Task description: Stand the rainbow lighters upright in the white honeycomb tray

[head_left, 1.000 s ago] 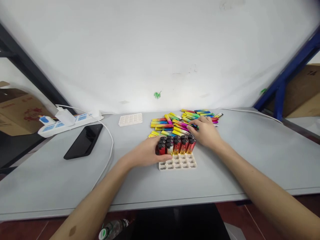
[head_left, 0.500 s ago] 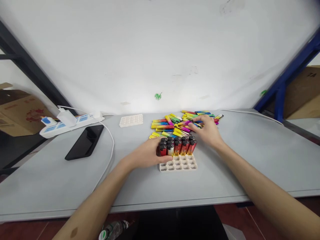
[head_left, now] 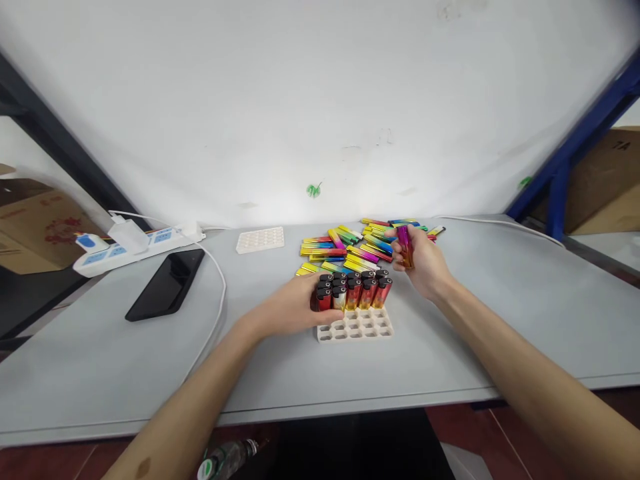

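Several lighters [head_left: 353, 293] with black tops stand upright in rows in a cream tray [head_left: 355, 327]; its front holes are bare. My left hand [head_left: 300, 303] is wrapped round the left end of these rows, thumb in front of a red and a silvery lighter; its other fingers are partly hidden behind them. Just above the table, to the right of the tray, my right hand [head_left: 425, 263] is closed on a shiny purple-and-gold lighter [head_left: 404, 247], held nearly upright. Behind the tray lies a loose pile of metallic multicoloured lighters [head_left: 325, 253].
A second cream tray [head_left: 260, 240] lies at the back left. Further left are a black phone [head_left: 165, 285], a white power strip [head_left: 140, 250] with plugs and a white cable [head_left: 220, 310]. A white wall [head_left: 310, 100] closes off the back; a bottle [head_left: 227, 460] is below the front edge.
My right hand has come away from the pile with a purple-and-gold lighter and tipped it nearly upright. My left hand stays at the lighters in the tray.
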Demonstrator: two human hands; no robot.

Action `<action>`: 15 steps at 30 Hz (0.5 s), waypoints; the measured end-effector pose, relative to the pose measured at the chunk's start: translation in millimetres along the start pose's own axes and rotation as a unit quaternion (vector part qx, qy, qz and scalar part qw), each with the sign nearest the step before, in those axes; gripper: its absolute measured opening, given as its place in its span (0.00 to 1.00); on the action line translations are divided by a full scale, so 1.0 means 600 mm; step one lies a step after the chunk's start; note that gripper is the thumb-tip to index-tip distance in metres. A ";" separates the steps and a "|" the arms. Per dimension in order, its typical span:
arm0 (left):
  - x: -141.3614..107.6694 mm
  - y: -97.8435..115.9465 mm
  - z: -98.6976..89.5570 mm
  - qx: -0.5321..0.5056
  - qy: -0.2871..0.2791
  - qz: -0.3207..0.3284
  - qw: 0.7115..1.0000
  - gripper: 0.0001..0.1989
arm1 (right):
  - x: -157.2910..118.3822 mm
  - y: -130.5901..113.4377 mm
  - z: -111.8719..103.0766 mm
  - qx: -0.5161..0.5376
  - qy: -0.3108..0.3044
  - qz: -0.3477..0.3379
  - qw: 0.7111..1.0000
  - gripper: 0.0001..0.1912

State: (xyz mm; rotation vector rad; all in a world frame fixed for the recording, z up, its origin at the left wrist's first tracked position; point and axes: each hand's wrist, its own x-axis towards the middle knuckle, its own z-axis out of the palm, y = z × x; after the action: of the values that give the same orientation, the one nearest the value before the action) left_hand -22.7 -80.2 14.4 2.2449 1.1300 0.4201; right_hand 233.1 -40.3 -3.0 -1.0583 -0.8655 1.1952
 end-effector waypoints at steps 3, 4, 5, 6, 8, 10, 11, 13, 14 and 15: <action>0.000 -0.002 0.000 -0.003 -0.002 0.000 1.000 0.25 | -0.007 -0.001 0.005 0.003 -0.013 0.000 1.000 0.17; 0.000 -0.002 0.000 -0.004 -0.002 0.000 1.000 0.25 | -0.010 -0.002 0.006 0.006 -0.022 -0.002 1.000 0.19; 0.000 -0.002 0.000 -0.004 -0.001 0.000 1.000 0.25 | -0.012 -0.004 0.007 0.010 -0.032 0.000 0.999 0.20; 0.000 -0.002 0.000 -0.005 -0.001 0.000 1.000 0.25 | -0.014 -0.006 0.007 0.013 -0.044 0.008 0.999 0.21; 0.000 -0.001 0.000 -0.007 0.000 0.001 1.000 0.25 | -0.017 -0.009 0.005 0.017 -0.071 0.032 0.997 0.22; 0.000 0.000 0.000 -0.008 0.003 0.002 1.000 0.25 | -0.018 -0.011 0.003 0.014 -0.090 0.052 0.994 0.25; 0.000 0.000 0.001 -0.008 0.003 0.002 1.000 0.25 | -0.018 -0.011 0.002 0.011 -0.093 0.059 0.994 0.27; 0.000 0.000 0.001 -0.010 0.004 0.000 1.000 0.25 | -0.018 -0.010 0.001 0.001 -0.089 0.070 0.994 0.29; 0.000 0.000 0.001 -0.012 0.005 -0.001 1.000 0.25 | -0.017 -0.008 0.001 -0.005 -0.085 0.075 0.994 0.29; 0.000 -0.001 0.002 -0.013 0.005 -0.003 1.000 0.25 | -0.017 -0.007 0.001 -0.009 -0.083 0.079 0.993 0.28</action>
State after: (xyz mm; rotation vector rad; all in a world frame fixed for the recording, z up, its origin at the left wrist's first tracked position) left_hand -22.6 -80.5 13.3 2.2182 1.1291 0.4419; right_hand 231.7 -50.5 1.4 -1.0679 -0.9348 1.4263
